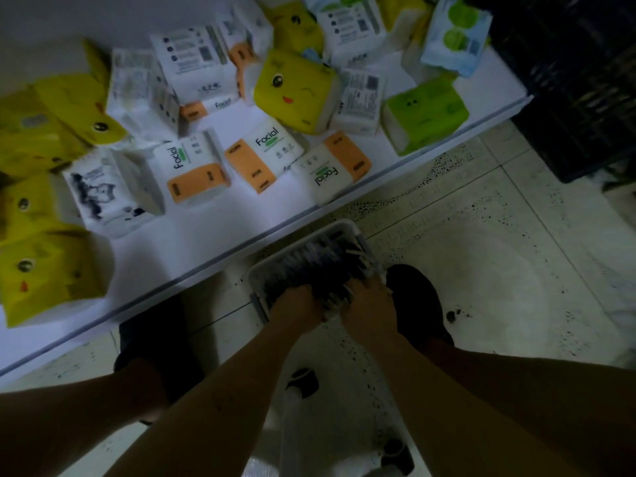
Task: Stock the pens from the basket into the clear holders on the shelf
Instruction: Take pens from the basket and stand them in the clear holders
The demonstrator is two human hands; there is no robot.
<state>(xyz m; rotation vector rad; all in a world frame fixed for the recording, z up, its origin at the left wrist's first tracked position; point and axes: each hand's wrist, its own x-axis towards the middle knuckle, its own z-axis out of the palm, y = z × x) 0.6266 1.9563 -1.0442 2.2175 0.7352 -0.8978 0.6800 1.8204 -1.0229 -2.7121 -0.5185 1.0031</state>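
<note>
**Left hand (297,304) and right hand (368,301) in basket (256,282) of pens (309,259), 6 o'clock.**
Grip of each is buried and blurred: state cannot be told. A loosely gathered bundle may spill on lifting.

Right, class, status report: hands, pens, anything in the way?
Left hand, right hand in basket, buried among pens, grip unclear. Basket on floor. No holders in view; tissue packs crowd shelf.

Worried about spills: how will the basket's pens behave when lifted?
The pens lie loose and many, so a bunch will likely splay and shed some. They look thin and stiff, probably light. Left hand and right hand both clutch them in the basket, suggesting a two-handed squeeze.
</note>
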